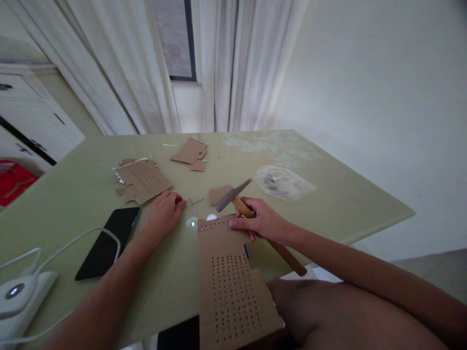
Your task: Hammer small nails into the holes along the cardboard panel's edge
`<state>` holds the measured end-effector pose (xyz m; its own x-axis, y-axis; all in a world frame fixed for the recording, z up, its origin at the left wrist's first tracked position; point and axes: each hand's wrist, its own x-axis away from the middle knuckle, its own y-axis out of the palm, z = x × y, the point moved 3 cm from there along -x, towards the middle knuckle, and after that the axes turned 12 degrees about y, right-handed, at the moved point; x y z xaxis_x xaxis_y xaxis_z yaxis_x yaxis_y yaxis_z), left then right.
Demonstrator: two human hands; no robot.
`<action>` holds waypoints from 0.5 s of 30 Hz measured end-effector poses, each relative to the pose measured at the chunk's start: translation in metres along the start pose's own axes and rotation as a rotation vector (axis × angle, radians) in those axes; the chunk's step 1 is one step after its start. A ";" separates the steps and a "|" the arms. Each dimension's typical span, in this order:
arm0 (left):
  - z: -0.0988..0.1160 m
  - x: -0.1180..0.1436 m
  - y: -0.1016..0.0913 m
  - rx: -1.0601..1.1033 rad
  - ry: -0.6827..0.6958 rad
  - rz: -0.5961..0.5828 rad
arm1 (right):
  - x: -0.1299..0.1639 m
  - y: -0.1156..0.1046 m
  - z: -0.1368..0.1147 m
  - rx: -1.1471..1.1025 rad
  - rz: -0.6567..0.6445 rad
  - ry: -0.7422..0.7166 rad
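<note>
Just past the right hand, hammer head pokes out toward the window, tilted, over the table. Hand is clenched round the wooden handle near the head; rest of the handle runs back under the wrist and off the near edge. Index finger rests on the top edge of the board, a cardboard strip punched with a grid of holes. Board lies just under and nearward of the grip and hangs over the table edge onto the person's lap. Short blue mark on its right edge, unreadable.

Left hand sits well left of the hammer, fingers curled, tips pinched at the nails lying loose just beside them. Can't tell if a nail is actually gripped.

No brand, label or legible writing anywhere.

Around:
- small card scrap touching the hammer head from below
- two bright glare spots on the glass between both hands
- perforated card pieces beyond the left hand
- more scraps further back
- clear plastic bag beyond and right of the hammer
- dark phone left of the left forearm
- white cable looping over the phone's near end to a white charger

Nothing sits between hammer head and board.
</note>
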<state>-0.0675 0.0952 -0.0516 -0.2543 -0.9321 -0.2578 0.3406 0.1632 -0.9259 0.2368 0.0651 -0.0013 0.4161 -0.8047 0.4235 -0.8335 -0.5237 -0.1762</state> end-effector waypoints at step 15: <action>0.039 0.009 -0.024 0.400 0.087 0.187 | 0.004 -0.003 -0.001 0.015 0.004 -0.018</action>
<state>-0.0428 0.0705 -0.0207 -0.2246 -0.8650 -0.4487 0.7070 0.1723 -0.6860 0.2400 0.0641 0.0020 0.4190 -0.8118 0.4067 -0.8300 -0.5241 -0.1910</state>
